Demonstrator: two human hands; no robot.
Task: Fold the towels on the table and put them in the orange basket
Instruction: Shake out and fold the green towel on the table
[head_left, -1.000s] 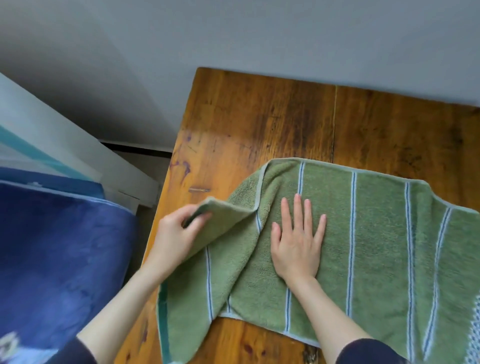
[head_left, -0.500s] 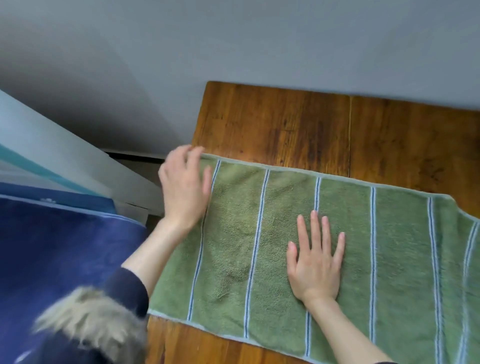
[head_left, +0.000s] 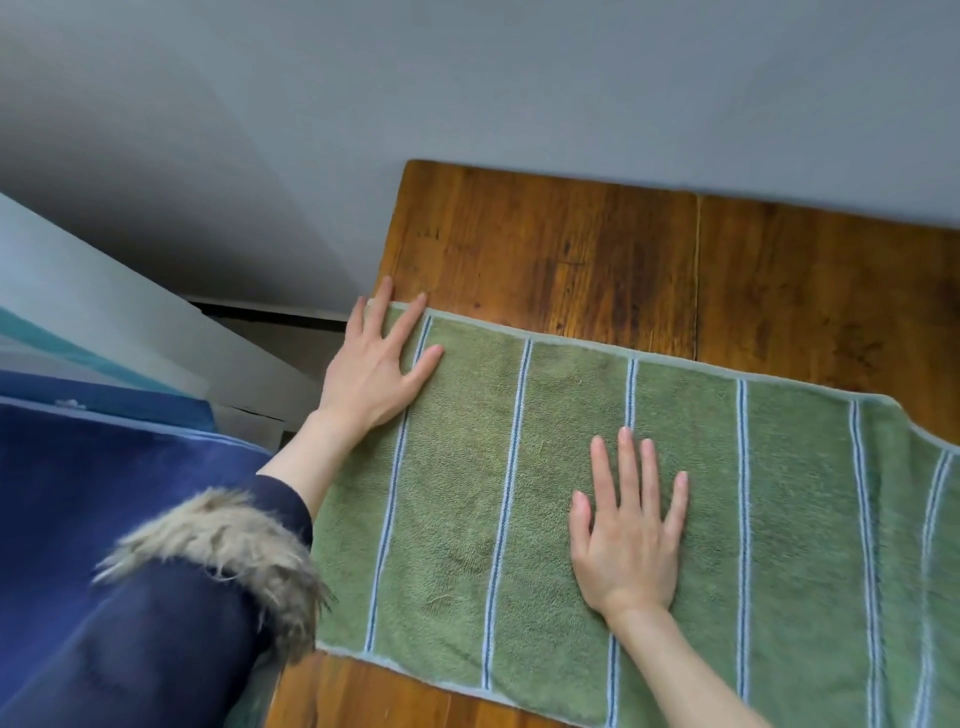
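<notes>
1. A second ago the left hand (head_left: 375, 366) was pinching a lifted corner of the green striped towel (head_left: 524, 499) and folding it back over the cloth; that corner now lies spread out flat, and the hand has gone to the towel's far left corner.
2. The right hand (head_left: 626, 525) has stayed pressed on the towel through the earlier frames, palm down.
3. The towel lies flat on the wooden table (head_left: 571, 249), running from the table's left edge off the right side of the view. Thin blue-and-white stripes cross it from its far edge to its near edge.
4. The left hand rests palm down on the towel's far left corner, fingers straight and spread apart. Its fingertips reach the towel's far hem, and the outer fingers hang over the table's left edge.
5. The right hand lies flat near the middle of the towel, between two stripes, fingers straight and slightly apart, thumb out to the side. Neither hand grips the cloth.
6. Bare wood shows beyond the towel's far edge, up to the grey wall (head_left: 467, 104), and a strip shows in front of the towel's near hem.
7. To the left of the towel, a dark navy sleeve with a fur cuff (head_left: 218, 540) covers the left forearm.
8. Further left of the towel lies a blue blanket (head_left: 78, 493).
</notes>
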